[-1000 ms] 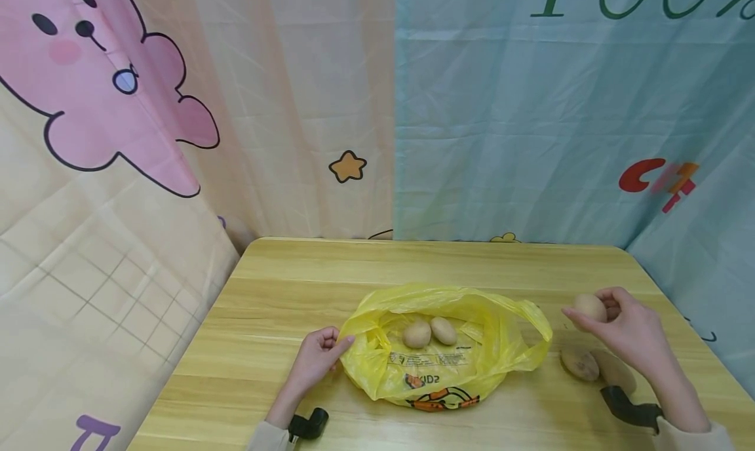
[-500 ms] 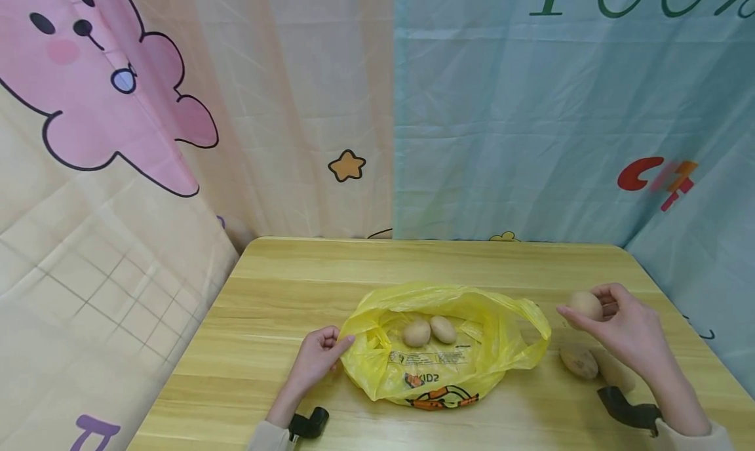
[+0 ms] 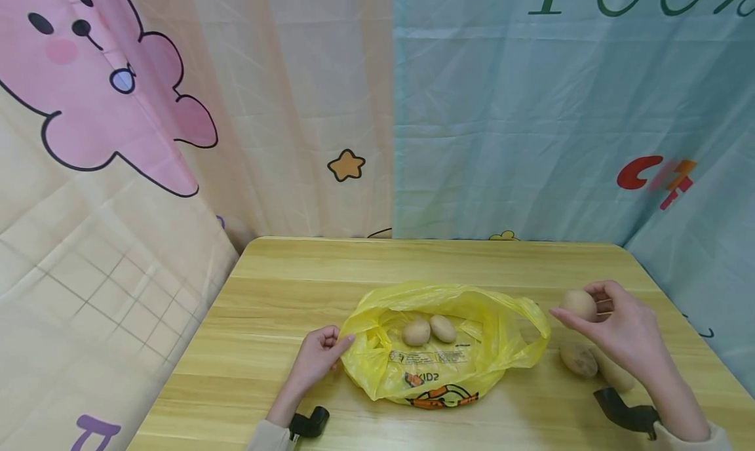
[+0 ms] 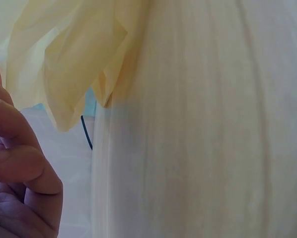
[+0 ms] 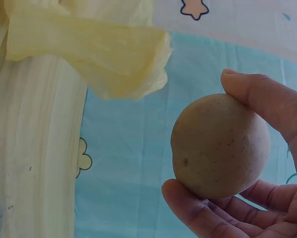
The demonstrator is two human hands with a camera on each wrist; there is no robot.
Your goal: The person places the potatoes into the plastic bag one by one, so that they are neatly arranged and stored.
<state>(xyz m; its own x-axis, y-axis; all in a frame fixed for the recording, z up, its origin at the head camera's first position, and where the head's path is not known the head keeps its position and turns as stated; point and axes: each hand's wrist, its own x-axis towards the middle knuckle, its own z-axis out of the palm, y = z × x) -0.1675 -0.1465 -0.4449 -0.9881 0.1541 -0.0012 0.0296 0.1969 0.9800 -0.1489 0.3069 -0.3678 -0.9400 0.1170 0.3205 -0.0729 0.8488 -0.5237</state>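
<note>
A yellow plastic bag (image 3: 362,375) lies on the table with its mouth spread wide. Two potatoes, one on the left (image 3: 416,333) and one on the right (image 3: 443,329), rest inside it. My left hand (image 3: 314,361) pinches the bag's left rim between thumb and fingers. To the right of the bag, my right hand (image 3: 634,336) grips a round potato (image 5: 220,146) between thumb and fingertips, raised above the table. Below that hand lie two more potatoes, a speckled one (image 3: 579,362) and a longer one (image 3: 615,371) partly covered by the wrist.
The wooden table (image 3: 283,267) has a back edge against printed curtains (image 3: 472,130). A loop handle (image 3: 539,326) of the bag stands up on its right side. Black camera mounts sit at the left wrist (image 3: 309,423) and right wrist (image 3: 625,411).
My right hand has shifted slightly left and away from me with its potato, toward the bag. My left hand keeps its place on the rim.
</note>
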